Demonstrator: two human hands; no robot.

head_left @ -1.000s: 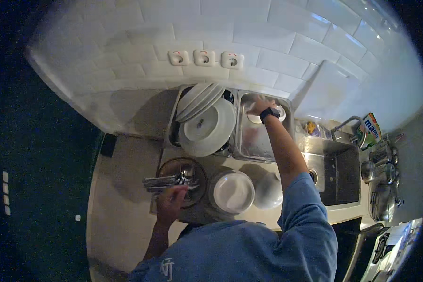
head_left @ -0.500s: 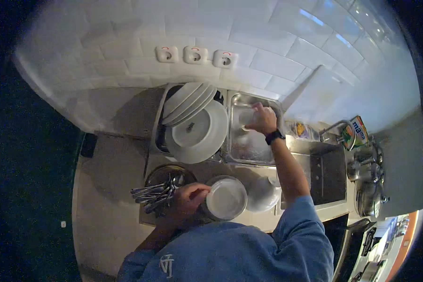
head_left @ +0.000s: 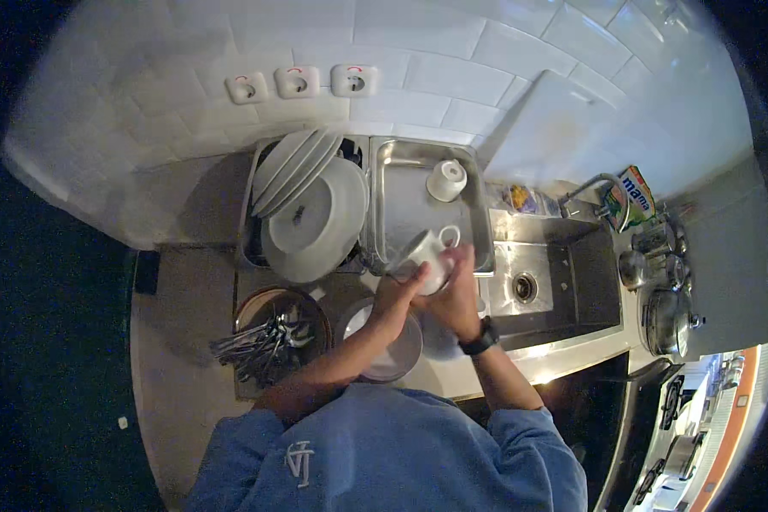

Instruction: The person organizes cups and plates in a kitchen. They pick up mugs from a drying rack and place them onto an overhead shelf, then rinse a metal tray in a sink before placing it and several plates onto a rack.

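Note:
A white cup (head_left: 427,256) with a handle is gripped between both hands above the front of the steel tray (head_left: 401,196). My left hand (head_left: 394,305) wraps its lower left; my right hand (head_left: 452,294), below a dark wristwatch, holds the handle side. Another white cup (head_left: 446,179) stands upside down toward the tray's back. Just below my hands is a stack of white dishes (head_left: 367,363), partly covered by my left forearm. Silver cutlery (head_left: 269,346) fills a round bowl at the left. Large white plates (head_left: 307,243) lean in a second container left of the tray.
A steel sink (head_left: 584,286) with a curved faucet (head_left: 608,182) is at the right, pots (head_left: 666,311) and a colourful package (head_left: 636,192) beside it. A stove (head_left: 670,405) lies at the lower right. A white board (head_left: 546,119) leans on the tiled wall below three sockets.
My right hand has come down from the tray's back with a cup. My left hand has moved right from the cutlery to grip that cup. The camera view has shifted too.

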